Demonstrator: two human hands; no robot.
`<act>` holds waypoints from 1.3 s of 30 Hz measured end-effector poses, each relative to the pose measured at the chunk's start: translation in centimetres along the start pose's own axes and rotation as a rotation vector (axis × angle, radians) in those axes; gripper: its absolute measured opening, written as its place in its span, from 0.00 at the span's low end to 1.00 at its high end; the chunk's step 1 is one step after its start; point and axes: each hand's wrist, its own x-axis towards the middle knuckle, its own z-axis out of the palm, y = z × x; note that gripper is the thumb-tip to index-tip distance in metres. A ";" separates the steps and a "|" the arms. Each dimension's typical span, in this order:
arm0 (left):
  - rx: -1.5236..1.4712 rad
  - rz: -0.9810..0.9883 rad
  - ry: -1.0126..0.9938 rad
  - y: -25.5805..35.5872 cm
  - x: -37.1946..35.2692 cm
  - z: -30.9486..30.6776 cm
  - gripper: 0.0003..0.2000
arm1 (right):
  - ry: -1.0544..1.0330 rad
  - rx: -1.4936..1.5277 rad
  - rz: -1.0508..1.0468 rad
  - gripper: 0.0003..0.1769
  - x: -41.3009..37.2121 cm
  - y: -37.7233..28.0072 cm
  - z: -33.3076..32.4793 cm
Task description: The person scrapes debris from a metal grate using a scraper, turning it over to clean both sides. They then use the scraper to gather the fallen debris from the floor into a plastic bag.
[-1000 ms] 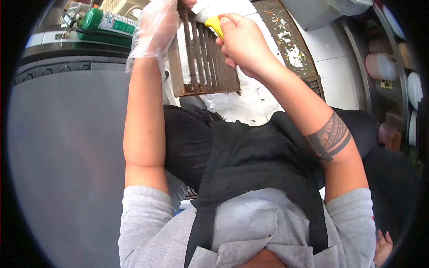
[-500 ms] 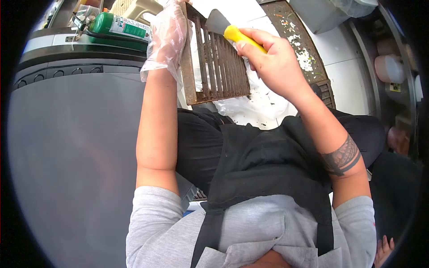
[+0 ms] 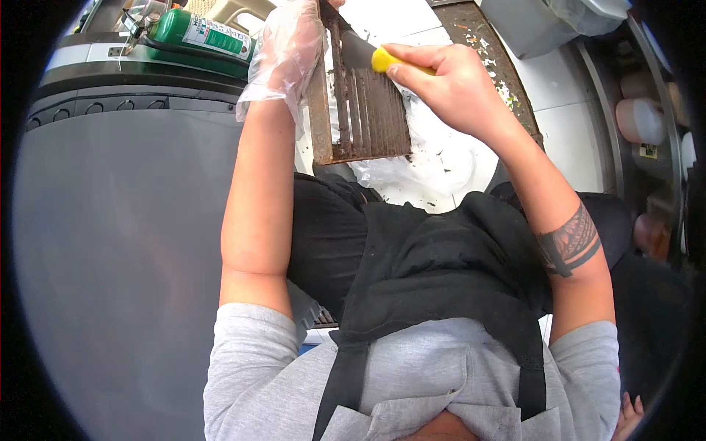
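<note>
A dirty brown slatted metal grate stands tilted in front of me. My left hand, in a clear plastic glove, is closed on its upper left edge. My bare right hand is wrapped round the yellow handle of a scraper, whose grey blade lies against the slats near the top. White plastic with dark crumbs on it is under and beside the grate.
A green cylinder lies at the upper left behind a grey surface. A stained brown mat with white bits, a grey bin and shelves with containers are to the right. Another person's hand shows at the lower right.
The grate and my left hand have shifted slightly right and tilted differently. The scraper's blade has moved lower on the slats, and my right forearm has shifted a little to the right.
</note>
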 end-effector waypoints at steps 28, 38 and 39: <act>0.333 0.061 0.021 -0.5 0.0 2.2 0.18 | -0.421 -0.624 -0.226 0.24 -8.9 -11.8 -3.9; 0.384 0.184 -0.011 -1.8 -0.2 3.8 0.19 | -0.371 -0.719 -0.194 0.14 -4.6 -9.7 -1.9; 0.383 0.186 -0.012 -2.4 0.4 3.6 0.19 | -0.364 -0.721 -0.218 0.14 -5.5 -10.2 -2.3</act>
